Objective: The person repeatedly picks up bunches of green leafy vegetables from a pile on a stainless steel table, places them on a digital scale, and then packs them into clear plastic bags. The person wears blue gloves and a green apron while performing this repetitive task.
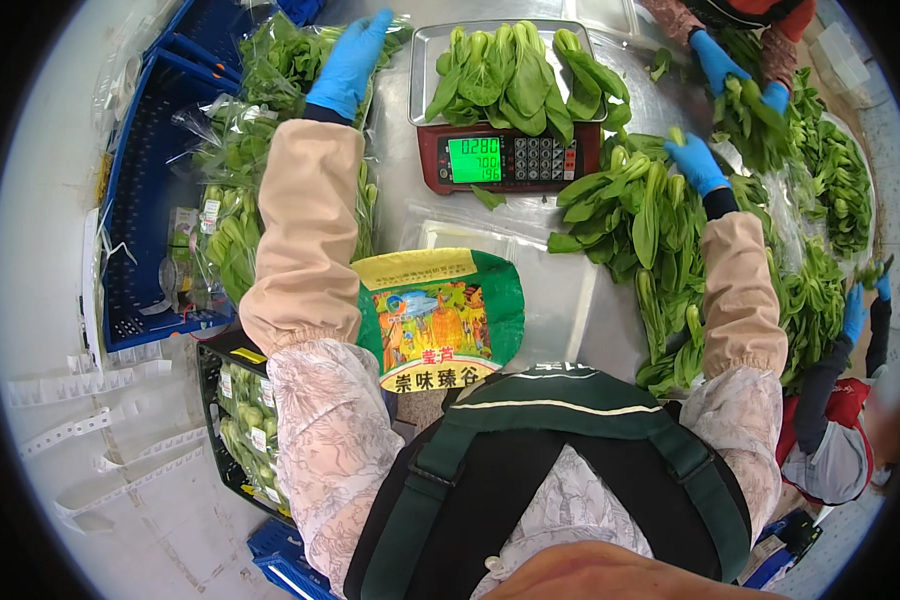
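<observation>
My left hand point(351, 66), in a blue glove, lies over bagged leafy greens point(274, 64) at the table's left edge; its grip is hidden. My right hand point(696, 163), gloved alike, touches the top of a heap of loose bok choy point(645, 202) and has its fingers around a pale stem end. Between the hands stands a red digital scale point(433, 166) with a lit green display. On its metal tray point(420, 75) several heads of bok choy point(506, 75) lie side by side, leaves towards me. Clear plastic bags point(544, 277) lie flat before me, partly under a printed green and yellow packet point(442, 315).
Blue plastic crates point(131, 255) line the left side, above a dark crate of labelled bagged greens point(247, 420). At top right a co-worker's gloved hands point(720, 64) hold greens. Another co-worker point(832, 442) is at the right. More greens point(844, 180) lie along the right.
</observation>
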Motion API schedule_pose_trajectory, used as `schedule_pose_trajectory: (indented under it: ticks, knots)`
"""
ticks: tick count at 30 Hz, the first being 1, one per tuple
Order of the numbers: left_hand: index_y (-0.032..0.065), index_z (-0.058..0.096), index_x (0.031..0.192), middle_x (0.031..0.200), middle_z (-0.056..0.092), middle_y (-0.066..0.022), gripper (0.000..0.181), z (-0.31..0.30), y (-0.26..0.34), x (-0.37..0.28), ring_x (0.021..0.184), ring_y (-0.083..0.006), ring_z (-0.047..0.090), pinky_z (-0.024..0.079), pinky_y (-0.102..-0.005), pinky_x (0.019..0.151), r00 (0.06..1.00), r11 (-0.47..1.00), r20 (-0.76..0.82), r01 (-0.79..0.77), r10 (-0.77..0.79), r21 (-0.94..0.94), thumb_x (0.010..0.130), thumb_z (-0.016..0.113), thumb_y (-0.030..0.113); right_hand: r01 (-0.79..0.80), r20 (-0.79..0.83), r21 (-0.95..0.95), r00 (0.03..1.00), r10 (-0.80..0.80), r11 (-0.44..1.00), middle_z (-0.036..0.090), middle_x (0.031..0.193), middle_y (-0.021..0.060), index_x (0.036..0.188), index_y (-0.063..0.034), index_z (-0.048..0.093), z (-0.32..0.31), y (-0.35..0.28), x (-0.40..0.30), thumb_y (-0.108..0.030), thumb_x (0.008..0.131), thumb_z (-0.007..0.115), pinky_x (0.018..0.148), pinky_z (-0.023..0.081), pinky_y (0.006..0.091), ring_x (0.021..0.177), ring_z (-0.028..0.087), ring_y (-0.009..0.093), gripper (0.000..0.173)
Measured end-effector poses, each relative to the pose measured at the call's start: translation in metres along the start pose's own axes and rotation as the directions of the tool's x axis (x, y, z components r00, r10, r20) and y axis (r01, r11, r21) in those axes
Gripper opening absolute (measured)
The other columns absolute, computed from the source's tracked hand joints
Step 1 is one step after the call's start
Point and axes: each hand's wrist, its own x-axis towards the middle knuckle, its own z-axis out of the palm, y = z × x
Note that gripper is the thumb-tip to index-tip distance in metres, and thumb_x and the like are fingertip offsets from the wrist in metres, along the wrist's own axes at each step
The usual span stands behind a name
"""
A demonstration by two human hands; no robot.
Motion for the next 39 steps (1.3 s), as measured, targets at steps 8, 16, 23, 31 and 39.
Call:
schedule_pose_trajectory:
  ticks: [8, 16, 23, 31, 39]
  knots:
    - [-0.0077, 0.058, 0.121, 0.11, 0.066, -0.0158, 0.07, 0.063, -0.026, 0.004, 0.1, -0.0218, 0.058, 0.045, -0.035, 0.093, 0.988, 0.99, 0.08, 0.139, -0.136, -0.036, 0.092, 0.055, 0.056, 0.111, -0.083, -0.125, 0.989, -0.121, 0.986, 0.064, 0.101, 0.0298, 0.105, 0.0069, 0.059, -0.015, -0.031, 0.061, -0.038, 0.079, 0.065, 0.083, 0.049, 0.045, 0.097, 0.063, 0.042, 0.052]
    - [-0.0128, 0.019, 0.145, 0.145, 0.034, -0.0336, 0.098, 0.132, -0.089, 0.032, 0.135, -0.0413, 0.037, 0.031, -0.0401, 0.111, 0.98, 0.971, -0.001, 0.199, -0.201, 0.131, 0.09, 0.053, 0.061, 0.412, 0.088, -0.28, 0.911, -0.404, 0.867, 0.057, 0.117, 0.0301, 0.127, 0.0065, 0.049, 0.034, -0.185, 0.089, -0.046, 0.097, 0.049, 0.098, 0.041, 0.0461, 0.109, 0.053, 0.045, 0.061]
    - [-0.0134, 0.025, 0.133, 0.122, 0.05, -0.0372, 0.071, 0.234, -0.063, 0.035, 0.109, -0.044, 0.056, 0.049, -0.0433, 0.089, 0.953, 0.995, -0.294, 0.049, -0.074, -0.091, 0.09, 0.055, 0.035, 0.344, -0.229, -0.015, 0.913, -0.338, 0.939, 0.048, 0.13, 0.0339, 0.144, 0.0068, 0.024, 0.154, -0.211, 0.067, -0.06, 0.085, 0.06, 0.1, 0.04, 0.0475, 0.125, 0.045, 0.046, 0.097]
    - [0.0003, -0.001, 0.153, 0.155, 0.018, -0.0172, 0.08, 0.205, 0.028, -0.102, 0.14, -0.0277, 0.024, 0.022, -0.0362, 0.115, 0.852, 0.788, -0.508, -0.222, -0.13, -0.574, 0.099, 0.052, 0.029, 0.233, 0.044, 0.826, 0.882, -0.47, 0.513, 0.052, 0.134, 0.0132, 0.147, -0.0017, 0.029, 0.106, -0.274, -0.041, -0.017, 0.091, 0.066, 0.098, 0.045, 0.0303, 0.118, 0.053, 0.019, 0.069]
    - [0.012, -0.011, 0.154, 0.158, 0.006, -0.0158, 0.074, 0.145, 0.019, -0.375, 0.142, -0.0288, 0.022, 0.021, -0.0403, 0.115, 0.595, 0.859, -0.727, -0.116, -0.341, -0.498, 0.102, 0.041, 0.021, 0.547, 0.389, 0.682, 0.289, -0.875, 0.485, 0.029, 0.153, 0.0232, 0.153, -0.0018, 0.013, 0.167, -0.285, -0.23, -0.026, 0.085, 0.071, 0.114, 0.026, 0.0362, 0.139, 0.034, 0.027, 0.093]
